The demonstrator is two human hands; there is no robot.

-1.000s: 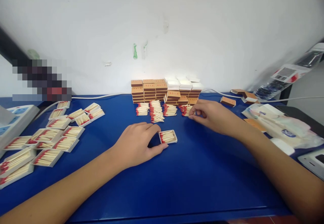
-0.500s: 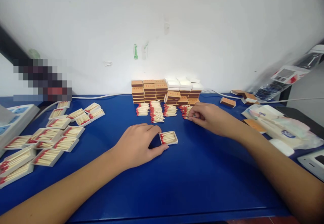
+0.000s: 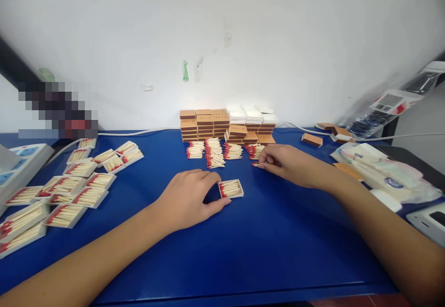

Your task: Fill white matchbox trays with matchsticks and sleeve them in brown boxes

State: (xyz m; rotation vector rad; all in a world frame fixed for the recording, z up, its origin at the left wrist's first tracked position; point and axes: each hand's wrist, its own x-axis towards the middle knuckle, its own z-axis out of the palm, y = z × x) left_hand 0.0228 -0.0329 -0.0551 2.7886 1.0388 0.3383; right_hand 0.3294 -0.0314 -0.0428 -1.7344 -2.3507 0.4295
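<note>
A white matchbox tray [image 3: 240,194] with red-tipped matches in it rests on the blue table. My left hand [image 3: 187,200] steadies this tray at its left end, thumb at the near corner and forefinger at the far one. Beyond it, my right hand [image 3: 280,161] pinches with thumb and forefinger at the edge of the rightmost match pile [image 3: 253,151]. Red match heads [image 3: 255,164] stick out from those fingertips; how many matches are held is hidden. More loose matches lie to the left in a small pile [image 3: 232,151], a longer pile [image 3: 214,152] and another pile [image 3: 195,150].
Stacked brown matchboxes [image 3: 205,124] and white trays [image 3: 252,114] stand by the wall. Several filled trays [image 3: 66,215] spread over the left side, near a power strip [image 3: 26,163]. On the right are matchbox covers [image 3: 312,140], a tissue pack [image 3: 389,172] and a plastic bottle [image 3: 392,101].
My right hand has shifted slightly toward me, its fingertips now a little lower beside the rightmost pile. My left hand and the tray stay nearly still.
</note>
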